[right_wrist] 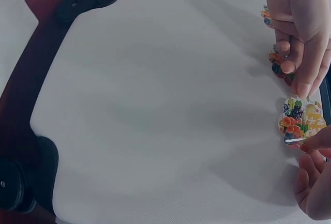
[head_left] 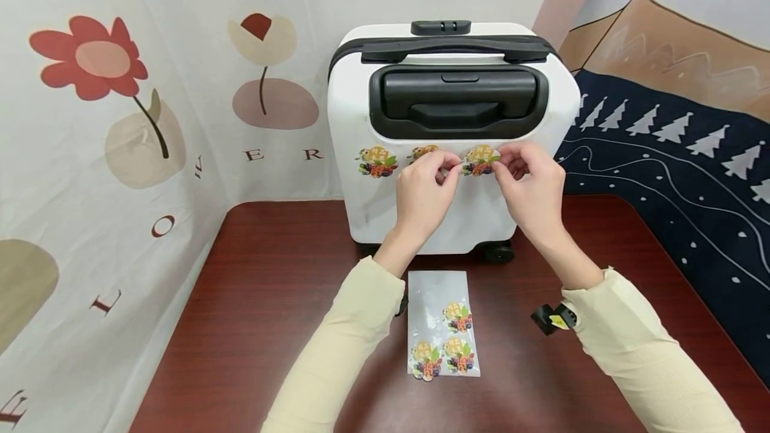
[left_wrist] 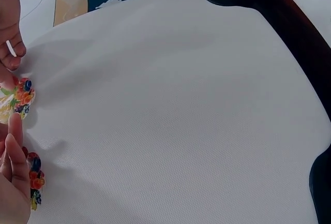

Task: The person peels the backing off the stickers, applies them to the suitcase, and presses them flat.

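Observation:
A white suitcase point(head_left: 374, 209) stands upright, its black handle recess near the top. Against its face, the left hand point(head_left: 424, 192) and right hand point(head_left: 534, 189) pinch opposite edges of a fruit-patterned sticker point(head_left: 479, 160). The right wrist view also shows this sticker point(right_wrist: 296, 120) between the two hands, close to the white surface; whether it is stuck down I cannot tell. Farther left, a similar sticker point(head_left: 377, 162) is on the suitcase. Between them, another sticker point(head_left: 421, 152) is partly covered by the left hand.
On the dark red table point(head_left: 271, 299) in front of the suitcase lies a pale backing sheet point(head_left: 428, 299) carrying 3 fruit stickers. A small black device point(head_left: 555, 318) shows beside the right sleeve. Printed cloths hang behind and at both sides.

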The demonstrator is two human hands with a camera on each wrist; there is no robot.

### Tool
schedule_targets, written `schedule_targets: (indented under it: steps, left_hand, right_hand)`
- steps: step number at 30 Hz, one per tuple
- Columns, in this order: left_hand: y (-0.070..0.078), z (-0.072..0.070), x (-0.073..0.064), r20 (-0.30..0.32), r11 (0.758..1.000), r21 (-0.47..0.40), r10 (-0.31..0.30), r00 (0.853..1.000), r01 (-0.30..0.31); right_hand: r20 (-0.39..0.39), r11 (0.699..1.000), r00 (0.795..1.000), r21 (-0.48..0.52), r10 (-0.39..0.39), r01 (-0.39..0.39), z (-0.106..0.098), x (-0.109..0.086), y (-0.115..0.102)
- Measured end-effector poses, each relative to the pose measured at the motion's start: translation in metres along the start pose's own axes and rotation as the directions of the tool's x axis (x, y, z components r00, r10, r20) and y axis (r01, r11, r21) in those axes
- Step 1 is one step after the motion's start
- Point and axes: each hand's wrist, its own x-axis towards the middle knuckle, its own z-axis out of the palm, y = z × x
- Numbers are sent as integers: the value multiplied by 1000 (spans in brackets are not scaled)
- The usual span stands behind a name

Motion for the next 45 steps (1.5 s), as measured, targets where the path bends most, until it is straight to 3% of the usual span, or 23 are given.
schedule_targets:
  steps: [14, 22, 28, 32, 36, 40, 45]
  left_hand:
    - [-1, 4, -1, -29, 989, 114, 96, 995, -92]
    - [-2, 2, -4, -5, 991, 103, 85, 996, -84]
    - [-4, 0, -7, 7, 997, 62, 51, 999, -52]
    - [-5, -3, -9, 67, 1000, 17, 22, 998, -23]
    - [-7, -5, -9, 167, 997, -46, -47, 985, 55]
    - [-8, -8, -8, 235, 987, -100, -101, 967, 127]
    - [-6, -12, -8, 279, 979, -130, -114, 954, 155]
  right_hand:
    - [-40, 988, 991, -96, -128, 123, 7, -2, 4]
    - [-16, 971, 983, -161, -183, 178, 9, -4, 5]
    - [-62, 967, 982, -196, -177, 162, 13, -7, 3]
    - [-79, 963, 983, -224, -168, 146, 14, -8, 0]
    - [-85, 964, 986, -239, -144, 121, 12, -7, -1]
    - [-48, 964, 989, -235, -142, 127, 8, -6, 1]
    - [11, 977, 989, -155, -146, 146, 0, -1, -1]
